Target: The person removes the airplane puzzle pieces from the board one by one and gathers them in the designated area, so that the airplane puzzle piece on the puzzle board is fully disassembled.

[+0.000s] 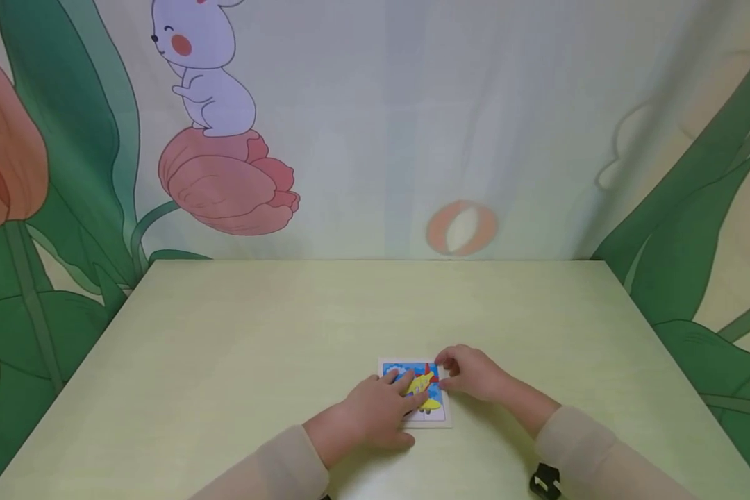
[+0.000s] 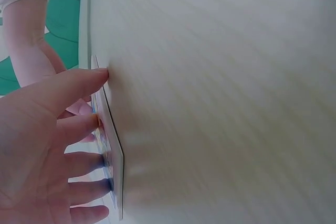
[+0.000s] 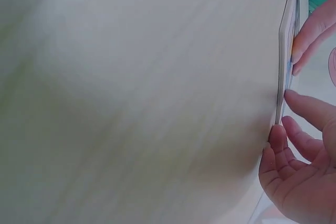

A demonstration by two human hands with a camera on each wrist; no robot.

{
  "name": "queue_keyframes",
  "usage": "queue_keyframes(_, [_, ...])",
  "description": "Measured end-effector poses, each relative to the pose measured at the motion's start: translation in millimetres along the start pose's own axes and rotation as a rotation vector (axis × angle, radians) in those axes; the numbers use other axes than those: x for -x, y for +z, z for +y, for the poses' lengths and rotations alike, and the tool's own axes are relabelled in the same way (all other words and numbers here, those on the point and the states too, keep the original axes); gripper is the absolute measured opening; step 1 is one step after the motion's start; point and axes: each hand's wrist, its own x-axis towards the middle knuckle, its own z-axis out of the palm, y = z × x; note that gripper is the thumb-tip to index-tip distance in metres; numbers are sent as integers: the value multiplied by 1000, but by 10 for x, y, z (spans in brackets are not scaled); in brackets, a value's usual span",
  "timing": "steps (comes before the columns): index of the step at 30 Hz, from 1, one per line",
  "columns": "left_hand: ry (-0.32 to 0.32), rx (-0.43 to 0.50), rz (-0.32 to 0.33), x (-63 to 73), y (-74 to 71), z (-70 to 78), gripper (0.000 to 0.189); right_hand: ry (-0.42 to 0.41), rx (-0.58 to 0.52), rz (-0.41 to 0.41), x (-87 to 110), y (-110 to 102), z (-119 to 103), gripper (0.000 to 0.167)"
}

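A small square jigsaw puzzle board (image 1: 435, 421) with a pale border lies on the table, its picture a yellow airplane with red parts on blue. My left hand (image 1: 378, 410) rests over its left side, fingers spread and fairly straight, fingertips on the picture. In the left wrist view the left thumb (image 2: 97, 78) is at the board's near edge. My right hand (image 1: 475, 373) is at the far right corner, with curled index finger and thumb at the edge. The right wrist view shows the right thumb (image 3: 296, 103) on the board's face and the other fingers curled by the corner.
The pale yellow table (image 1: 256, 333) runs back to a printed curtain (image 1: 350, 139) with a rabbit, flowers and leaves. A small black object (image 1: 545, 480) shows beneath the right sleeve (image 1: 578, 444) at the near edge of view.
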Motion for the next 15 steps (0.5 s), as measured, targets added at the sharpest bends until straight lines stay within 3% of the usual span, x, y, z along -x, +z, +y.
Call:
queue_keyframes(3, [-5,-5,4,-1,-12,6,66,-11,-1,17,-12,8,6,23])
queue_keyframes(7, [-1,-8,17,-13,5,-1,66,-87,21,9,-2,32,-21,12])
queue_keyframes(10, [6,3,22,-19,18,-2,66,-96,49,11,21,68,-71,20])
queue_keyframes(13, [7,16,16,-18,19,0,65,-57,94,43,41,95,-126,33])
queue_keyframes(15, [8,19,13,-18,20,4,65,-36,130,64,53,102,-150,34])
